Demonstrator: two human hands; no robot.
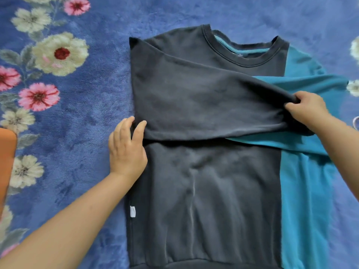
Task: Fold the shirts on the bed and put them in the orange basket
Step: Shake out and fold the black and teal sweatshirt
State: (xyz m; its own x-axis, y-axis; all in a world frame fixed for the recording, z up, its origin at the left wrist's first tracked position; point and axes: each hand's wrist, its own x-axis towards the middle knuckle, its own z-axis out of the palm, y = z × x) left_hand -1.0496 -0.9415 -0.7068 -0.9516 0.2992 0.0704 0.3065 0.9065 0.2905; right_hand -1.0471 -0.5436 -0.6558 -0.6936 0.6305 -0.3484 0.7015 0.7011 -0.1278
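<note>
Charcoal fleece fills the middle of the head view: a dark grey sweatshirt [204, 191] lies flat on a blue floral blanket [77, 113] that covers the bed, neckline at the far end and ribbed hem at the near edge of the frame. Its left side is already folded in, giving a straight edge down the left, where a small white tag [132, 211] shows near the seam. One long sleeve [204, 105] is drawn across the chest from the upper left toward the right.

At the right end of that sleeve, the right hand [308, 109] grips the cuff, fingers curled round the bunched fabric and thumb on top. At the sleeve's lower left corner, the left hand [126, 150] rests palm down on the folded edge of the sweatshirt, its fingers nearly straight and slightly spread, the thumb lying on the sleeve.

Under the grey garment lies a teal shirt [308, 191], showing along the whole right side, with a teal sleeve running beneath the right hand and a teal collar visible inside the grey neckline.

At the far left edge, level with the left hand, an orange basket [6, 162] shows only as a rounded corner.
</note>
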